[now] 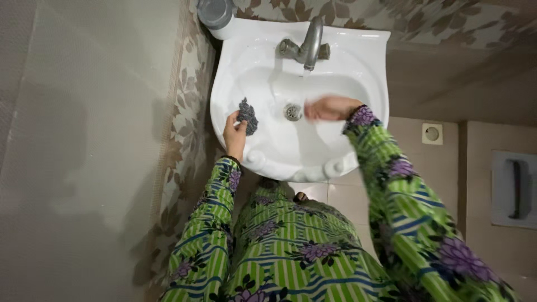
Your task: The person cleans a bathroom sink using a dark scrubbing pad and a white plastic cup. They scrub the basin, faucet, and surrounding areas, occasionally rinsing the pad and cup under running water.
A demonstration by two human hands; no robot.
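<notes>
The left hand point(234, 134) pinches a grey scourer point(247, 116) against the left inner wall of the white sink point(358, 84). The right hand point(330, 108), blurred, lies flat and empty beside the drain point(292, 112) (under the tap point(311, 42)). The sink looks mostly clean; no suds show, and I judge the scrubbing well along.

Scouring pad point(246, 116) in basin point(257, 159), left of drain point(292, 112)
</notes>
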